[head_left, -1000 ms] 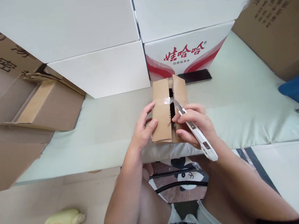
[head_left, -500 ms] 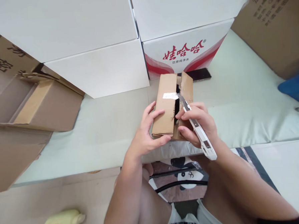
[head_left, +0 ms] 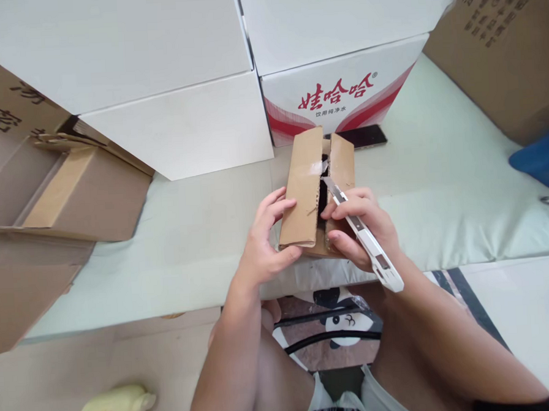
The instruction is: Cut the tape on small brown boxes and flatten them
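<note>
A small brown cardboard box (head_left: pixel 301 192) sits on the pale green cloth, its two top flaps parted by a dark gap. A strip of clear tape (head_left: pixel 317 166) lies across the left flap near that gap. My left hand (head_left: pixel 267 236) grips the box's left side, thumb at the near edge and fingers on the flap. In my right hand (head_left: pixel 362 222) is a white utility knife (head_left: pixel 366 237), its blade out and pointing at the gap just below the tape. The fingertips of that hand touch the right flap. What lies inside the box is hidden.
White cartons (head_left: pixel 178 131) are stacked behind, one with red print (head_left: pixel 337 98). A black phone (head_left: pixel 367 136) lies before them. An open brown carton (head_left: pixel 94 190) stands left, another large carton (head_left: pixel 501 52) right, near a blue object (head_left: pixel 541 164). A yellow bottle (head_left: pixel 113 410) is on the floor.
The box has shifted to the right and turned slightly. My left hand has spread its grip along the box's left side. The knife's blade tip has come to just below the tape.
</note>
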`<state>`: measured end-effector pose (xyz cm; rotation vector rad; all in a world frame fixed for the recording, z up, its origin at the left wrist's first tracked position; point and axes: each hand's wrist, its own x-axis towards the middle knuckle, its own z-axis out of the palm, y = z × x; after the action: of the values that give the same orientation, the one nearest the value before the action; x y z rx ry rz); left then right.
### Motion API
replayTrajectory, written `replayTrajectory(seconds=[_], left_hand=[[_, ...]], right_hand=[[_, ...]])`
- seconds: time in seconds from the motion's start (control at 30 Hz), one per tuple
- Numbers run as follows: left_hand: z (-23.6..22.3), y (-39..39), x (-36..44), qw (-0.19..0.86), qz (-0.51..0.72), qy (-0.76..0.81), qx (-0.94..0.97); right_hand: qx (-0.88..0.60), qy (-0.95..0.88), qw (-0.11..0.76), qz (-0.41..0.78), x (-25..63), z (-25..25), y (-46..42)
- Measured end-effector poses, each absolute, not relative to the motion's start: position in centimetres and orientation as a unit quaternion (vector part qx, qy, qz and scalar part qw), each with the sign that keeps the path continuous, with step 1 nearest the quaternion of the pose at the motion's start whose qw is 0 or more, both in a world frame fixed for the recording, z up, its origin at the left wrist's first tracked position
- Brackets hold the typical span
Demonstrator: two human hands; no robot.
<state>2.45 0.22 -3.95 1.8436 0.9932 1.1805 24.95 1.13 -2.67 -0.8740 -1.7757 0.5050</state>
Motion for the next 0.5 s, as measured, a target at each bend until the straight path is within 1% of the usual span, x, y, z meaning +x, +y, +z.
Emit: replayTrajectory(seconds=[0.1, 0.23, 0.37, 0.5], left_hand=[[-4.08, 0.14, 2.79, 0.345, 0.508, 0.388, 0.688], [-4.10, 0.07, 3.17, 0.300, 0.566, 0.383, 0.666], [-4.10, 0.03, 3.24, 0.254, 0.584, 0.385, 0.667], [-4.06, -0.01, 3.34, 0.263, 0.586, 0.388, 0.660]], right_hand=[[-0.354, -0.738, 0.535, 0.210, 24.92, -2.54, 1.10], [-0.333, -0.736, 0.551, 0.209, 24.90, -2.49, 1.11], [-0.350, -0.742, 0.528, 0.220, 25.13, -2.47, 1.15], [-0.361, -0.745, 0.511, 0.231, 25.28, -2.35, 1.15]])
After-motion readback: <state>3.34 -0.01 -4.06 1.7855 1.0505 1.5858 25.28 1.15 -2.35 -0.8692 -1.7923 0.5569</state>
